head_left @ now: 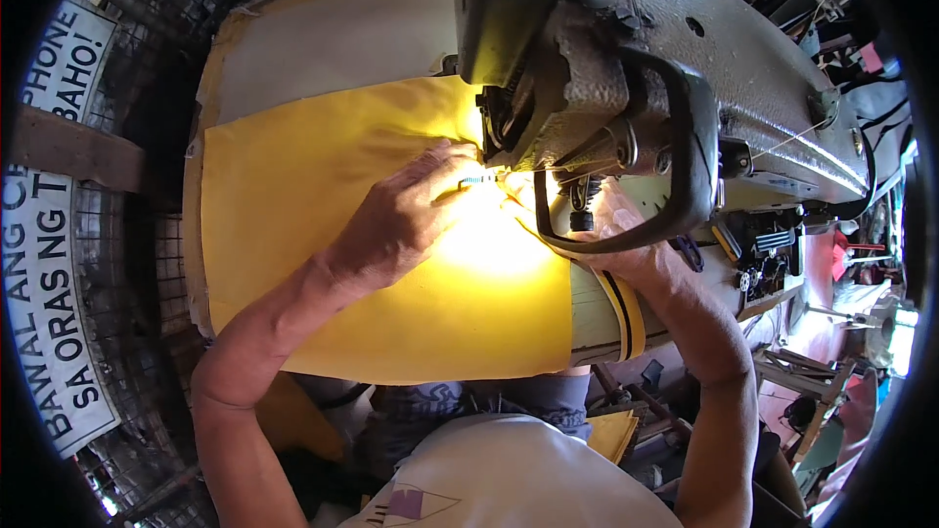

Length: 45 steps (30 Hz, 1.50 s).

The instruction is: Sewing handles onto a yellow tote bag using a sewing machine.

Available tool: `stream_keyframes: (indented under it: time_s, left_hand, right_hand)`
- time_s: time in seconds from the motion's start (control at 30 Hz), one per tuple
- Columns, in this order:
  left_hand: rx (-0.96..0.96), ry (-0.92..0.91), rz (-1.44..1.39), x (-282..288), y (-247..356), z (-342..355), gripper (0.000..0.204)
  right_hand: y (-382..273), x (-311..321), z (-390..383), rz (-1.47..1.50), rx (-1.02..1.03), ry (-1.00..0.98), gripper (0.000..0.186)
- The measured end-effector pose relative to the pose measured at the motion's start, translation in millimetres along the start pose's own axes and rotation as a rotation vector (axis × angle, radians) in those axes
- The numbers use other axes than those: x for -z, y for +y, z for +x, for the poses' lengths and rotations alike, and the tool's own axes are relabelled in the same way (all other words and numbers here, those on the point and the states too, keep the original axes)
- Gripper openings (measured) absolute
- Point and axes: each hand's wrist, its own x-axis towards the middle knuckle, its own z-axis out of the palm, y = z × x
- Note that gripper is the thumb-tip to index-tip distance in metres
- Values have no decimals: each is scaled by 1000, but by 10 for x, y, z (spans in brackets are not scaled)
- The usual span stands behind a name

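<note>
My left hand rests on the large yellow sheet just left of the sewing machine's needle area, its fingers bent together around something small I cannot make out in the glare. My right hand lies right of the needle area, over a narrow yellow strip with a black line that hangs past the sheet's right side. The machine's looped bar and bright light partly hide its fingers, so their grip is unclear.
The machine arm spans the upper right. A pale board lies behind the sheet. Wire mesh with signs stands at left. Small dark tools and parts sit on the bench at right; yellow pieces lie below it.
</note>
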Motion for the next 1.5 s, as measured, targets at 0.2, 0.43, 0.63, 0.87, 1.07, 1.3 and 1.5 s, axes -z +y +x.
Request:
stream_keyframes:
  time_s: [0.2,0.43,0.63,0.87,1.07,1.3,1.5]
  left_hand:
    - [-181,-12,211,78,-50,-9,31]
    - [-12,-242,287,263,23,-152,55]
    - [18,-207,227,214,-63,-209,44]
    - [-74,-168,220,202,-136,-59,27]
    - [-159,-131,327,125,-108,-66,24]
    - [-172,-137,149,182,-104,-65,25]
    - [-149,-157,139,197,-129,-51,27]
  right_hand:
    - [13,3,-24,-17,-17,-45,9]
    - [174,-170,-49,-43,1,-60,11]
    - [232,-223,-70,-22,-5,-119,16]
    - [247,-153,-90,56,-1,-145,19]
    - [223,-219,-40,115,25,-42,17]
    - [193,-197,-96,-72,-8,-71,12]
    - [208,-122,-38,44,-33,-79,10]
